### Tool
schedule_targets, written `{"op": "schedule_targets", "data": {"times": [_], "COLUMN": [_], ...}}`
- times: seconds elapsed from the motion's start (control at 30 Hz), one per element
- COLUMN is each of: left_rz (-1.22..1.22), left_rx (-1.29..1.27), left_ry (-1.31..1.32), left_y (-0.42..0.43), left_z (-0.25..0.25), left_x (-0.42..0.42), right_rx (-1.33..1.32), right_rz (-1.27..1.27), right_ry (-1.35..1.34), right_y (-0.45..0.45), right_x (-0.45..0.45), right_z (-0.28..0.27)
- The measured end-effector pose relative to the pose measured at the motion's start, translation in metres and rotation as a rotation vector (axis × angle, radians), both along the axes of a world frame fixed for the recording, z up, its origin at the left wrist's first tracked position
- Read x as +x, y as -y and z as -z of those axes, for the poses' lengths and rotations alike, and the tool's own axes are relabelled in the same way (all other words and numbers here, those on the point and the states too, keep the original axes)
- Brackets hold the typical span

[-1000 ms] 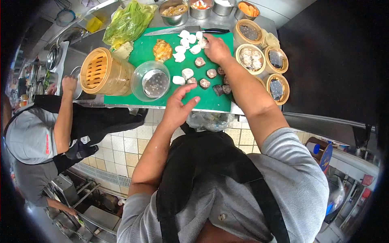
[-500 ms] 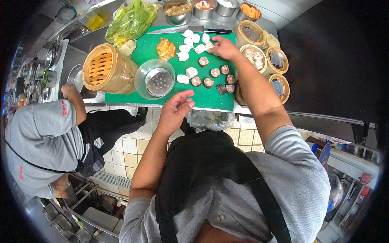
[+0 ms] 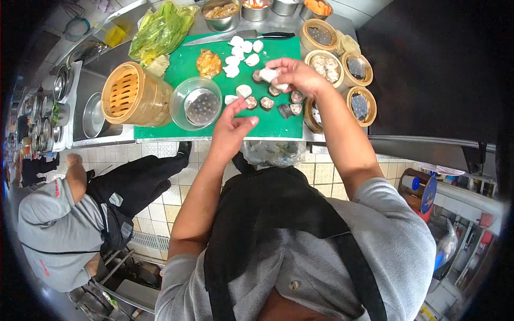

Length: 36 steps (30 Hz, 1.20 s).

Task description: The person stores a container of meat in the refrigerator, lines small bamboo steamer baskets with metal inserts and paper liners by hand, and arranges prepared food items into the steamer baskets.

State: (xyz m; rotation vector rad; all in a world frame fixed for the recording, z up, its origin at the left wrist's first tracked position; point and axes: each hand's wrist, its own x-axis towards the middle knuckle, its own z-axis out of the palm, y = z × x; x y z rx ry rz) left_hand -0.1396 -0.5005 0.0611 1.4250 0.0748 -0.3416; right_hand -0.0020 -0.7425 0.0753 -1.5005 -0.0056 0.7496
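Note:
My right hand point(image 3: 304, 78) pinches white dumplings point(image 3: 267, 74) over the right part of the green cutting board point(image 3: 160, 131). Below it stand several round, dark-sided dumplings with pinkish tops point(image 3: 266, 103), some partly covered by the fingers. My left hand point(image 3: 231, 131) is at the board's front edge, fingers apart and nothing in them. Its fingertips reach close to two white dumplings point(image 3: 243, 91). More white dumplings point(image 3: 237, 52) lie in a loose group farther back. Left of my hand is a clear round container point(image 3: 182, 120) with a perforated dark disc point(image 3: 201, 105) inside.
Stacked bamboo steamers point(image 3: 134, 96) stand at left; smaller steamers point(image 3: 360, 107) line the right, one holding dumplings point(image 3: 325, 67). A knife point(image 3: 241, 35) lies along the back, near bagged greens point(image 3: 163, 32), orange-brown filling point(image 3: 208, 64) and metal bowls point(image 3: 222, 24). A co-worker point(image 3: 59, 224) bends at left.
My right hand has come down and left from the back group, now carrying white dumplings. My left hand has shifted up toward the front dumplings. The co-worker has moved lower in view.

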Motion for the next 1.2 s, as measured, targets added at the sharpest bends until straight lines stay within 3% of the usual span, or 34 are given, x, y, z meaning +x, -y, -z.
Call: {"op": "schedule_targets", "data": {"times": [0.13, 0.27, 0.37, 0.4, 0.5, 0.6, 0.73, 0.8, 0.87, 1.03, 1.1, 1.17, 1.2], "left_rz": [-0.066, 0.064, 0.188, 0.193, 0.271, 0.288, 0.133, 0.148, 0.232, 0.224, 0.194, -0.031, -0.036], "left_rx": [-0.119, -0.315, -0.361, -0.362, -0.421, -0.424, -0.303, -0.29, -0.242, -0.17, -0.137, 0.179, 0.183], "left_ry": [-0.004, 0.066, 0.119, 0.123, 0.051, 0.091, 0.263, 0.235, 0.028, 0.041, 0.068, 0.189, 0.189], "left_y": [0.021, 0.04, 0.053, 0.06, 0.08, 0.113, 0.173, 0.184, 0.192, 0.211, 0.216, 0.219, 0.219], "left_z": [-0.002, -0.012, -0.018, -0.017, -0.016, -0.016, -0.009, -0.003, 0.001, 0.009, 0.007, 0.004, 0.005], "left_x": [0.01, 0.006, -0.001, -0.002, -0.004, -0.012, -0.034, -0.038, -0.045, -0.05, -0.046, -0.04, -0.035], "right_rx": [-0.075, -0.455, -0.451, -0.454, -0.247, -0.23, -0.408, -0.388, -0.36, -0.312, -0.337, -0.357, -0.382], "right_rz": [-0.072, -0.06, 0.012, 0.016, 0.04, 0.054, 0.013, -0.014, -0.038, 0.043, 0.131, 0.189, 0.247], "right_ry": [0.368, 1.028, 1.079, 1.083, 0.591, 0.537, 0.636, 0.64, 0.645, 0.748, 0.609, 0.591, 0.574], "right_y": [-0.014, -0.006, 0.016, 0.025, 0.056, 0.084, 0.122, 0.14, 0.159, 0.191, 0.199, 0.198, 0.195], "right_x": [-0.071, -0.12, -0.137, -0.14, -0.15, -0.159, -0.173, -0.177, -0.181, -0.185, -0.181, -0.177, -0.174], "right_z": [-0.022, -0.072, -0.083, -0.081, -0.075, -0.063, -0.064, -0.063, -0.059, -0.02, -0.01, -0.008, -0.008]}}
